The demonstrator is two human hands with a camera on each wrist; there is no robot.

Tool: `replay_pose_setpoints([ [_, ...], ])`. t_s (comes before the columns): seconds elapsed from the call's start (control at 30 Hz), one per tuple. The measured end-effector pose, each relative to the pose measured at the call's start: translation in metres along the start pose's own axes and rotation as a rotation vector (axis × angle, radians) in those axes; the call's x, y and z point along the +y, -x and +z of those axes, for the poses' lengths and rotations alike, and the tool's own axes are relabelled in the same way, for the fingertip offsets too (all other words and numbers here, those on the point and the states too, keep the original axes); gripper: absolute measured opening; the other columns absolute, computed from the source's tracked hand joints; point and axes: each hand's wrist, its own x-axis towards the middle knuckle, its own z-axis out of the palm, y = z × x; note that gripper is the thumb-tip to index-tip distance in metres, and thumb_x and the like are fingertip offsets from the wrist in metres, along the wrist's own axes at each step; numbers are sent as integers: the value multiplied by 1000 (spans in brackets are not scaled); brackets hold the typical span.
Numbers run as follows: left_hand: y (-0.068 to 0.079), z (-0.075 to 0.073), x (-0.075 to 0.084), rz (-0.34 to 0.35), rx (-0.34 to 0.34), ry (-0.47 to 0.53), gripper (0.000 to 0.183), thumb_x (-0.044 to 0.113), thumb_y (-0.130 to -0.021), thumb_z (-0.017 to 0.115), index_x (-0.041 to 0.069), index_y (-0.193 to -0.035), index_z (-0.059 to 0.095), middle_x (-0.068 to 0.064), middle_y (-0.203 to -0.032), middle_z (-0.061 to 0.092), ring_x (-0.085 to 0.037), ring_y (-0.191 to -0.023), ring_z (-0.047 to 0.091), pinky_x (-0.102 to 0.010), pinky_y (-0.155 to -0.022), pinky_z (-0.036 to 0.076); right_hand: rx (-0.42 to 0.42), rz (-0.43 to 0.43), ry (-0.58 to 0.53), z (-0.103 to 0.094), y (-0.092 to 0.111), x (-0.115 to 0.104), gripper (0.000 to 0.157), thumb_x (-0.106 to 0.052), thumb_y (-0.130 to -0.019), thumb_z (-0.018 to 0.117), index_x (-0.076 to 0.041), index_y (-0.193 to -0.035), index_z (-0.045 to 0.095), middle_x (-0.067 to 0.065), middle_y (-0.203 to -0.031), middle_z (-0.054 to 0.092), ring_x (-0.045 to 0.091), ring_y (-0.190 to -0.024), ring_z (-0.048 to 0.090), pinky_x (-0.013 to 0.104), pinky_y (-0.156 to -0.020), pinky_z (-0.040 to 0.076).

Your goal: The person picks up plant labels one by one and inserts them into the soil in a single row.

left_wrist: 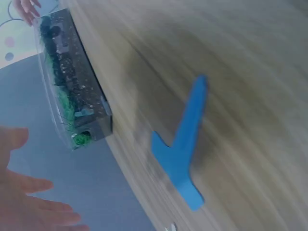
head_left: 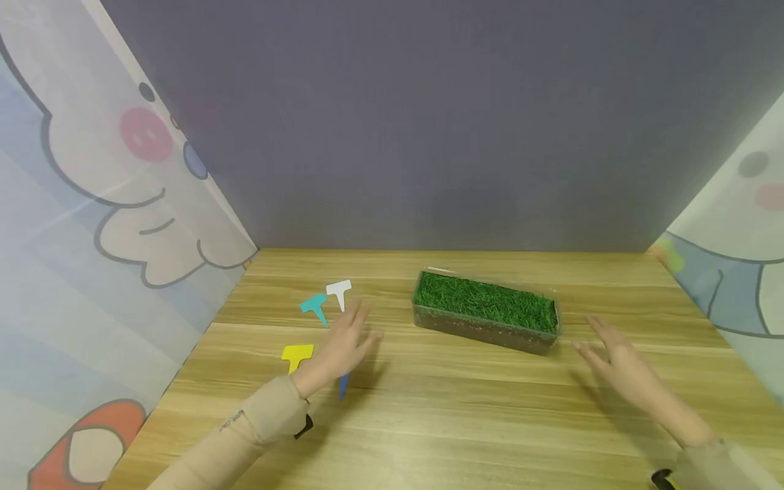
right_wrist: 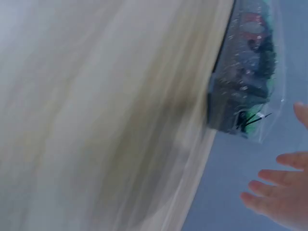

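Observation:
A clear plastic box [head_left: 484,333] of dark soil topped with green grass [head_left: 490,301] stands right of the table's middle. My left hand [head_left: 339,350] hovers with spread fingers above a blue T-shaped plant label [head_left: 344,386], partly hidden under it in the head view. The left wrist view shows this blue label [left_wrist: 180,149] whole, lying flat on the wood. Just right of the box, my right hand [head_left: 625,371] is held over the table, fingers extended and holding nothing. In the right wrist view its fingers [right_wrist: 276,190] are spread near the box's end [right_wrist: 231,106].
Beyond the left hand lie a white T-shaped label [head_left: 339,291] and a teal one [head_left: 315,306]. A yellow label [head_left: 298,355] lies to its left, partly covered by the arm. A grey panel [head_left: 392,136] backs the wooden table [head_left: 441,422]; cartoon-printed sheets flank both sides.

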Motion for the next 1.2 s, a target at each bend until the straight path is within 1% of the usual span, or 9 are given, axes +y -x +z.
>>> replay_pose_setpoints([
  [0.13,-7,-1,6,-4,15,53,57,33,-90,49,2,-135,32,-27,-137,26,-43,-124,27,-55,-97,27,-2,42,-53,-6,-6,-7,56,-25,-94,42,15,-130,25,42,-125,27,59,-103,34,66,-81,32],
  [0.23,-10,-2,10,-9,17,60,56,33,-90,49,2,-134,33,-26,-136,28,-43,-122,30,-53,-96,31,15,35,-49,-7,-9,-9,53,-23,-95,42,17,-128,29,42,-123,31,58,-97,40,63,-75,38],
  [0.53,-27,-2,20,-5,40,114,49,24,-90,51,-2,-130,39,-24,-132,37,-38,-118,39,-48,-96,34,23,51,-77,-6,-19,-12,50,-20,-94,43,18,-125,33,41,-116,40,53,-97,46,56,-76,43],
  [0.63,-36,-2,21,0,55,139,46,22,-90,51,-3,-127,42,-25,-129,41,-38,-113,44,-46,-93,38,17,58,-92,-5,-24,-13,49,-20,-94,42,19,-124,34,39,-117,41,52,-99,46,55,-78,43],
  [0.7,-42,-2,21,-4,54,169,44,21,-90,51,-4,-125,43,-26,-127,42,-37,-103,52,-46,-91,41,9,63,-93,-4,-28,-13,48,-19,-94,41,19,-123,34,39,-117,41,52,-98,46,55,-76,44],
  [0.87,-59,-1,23,-38,21,250,42,21,-91,49,-3,-125,44,-24,-127,43,-34,-106,51,-44,-93,40,2,95,-120,-3,-34,-13,45,-15,-94,41,20,-122,36,39,-113,45,50,-94,50,49,-68,49],
  [0.93,-66,0,24,-52,0,276,42,21,-92,48,-2,-126,43,-22,-128,43,-34,-115,44,-45,-94,38,-6,118,-141,-4,-36,-14,44,-15,-94,40,20,-121,36,39,-113,45,47,-92,53,45,-67,51],
  [1.07,-78,2,25,-88,-41,337,41,21,-92,46,-1,-127,43,-18,-127,46,-32,-113,46,-43,-91,41,-39,162,-183,-5,-41,-15,45,-15,-94,39,20,-122,35,39,-114,44,42,-87,58,41,-68,51],
  [1.2,-89,4,27,-103,-48,414,38,17,-92,47,-3,-125,45,-19,-123,49,-30,-109,50,-38,-87,45,-85,207,-246,-6,-44,-15,48,-18,-95,37,19,-124,33,39,-117,41,40,-89,58,41,-73,51],
])
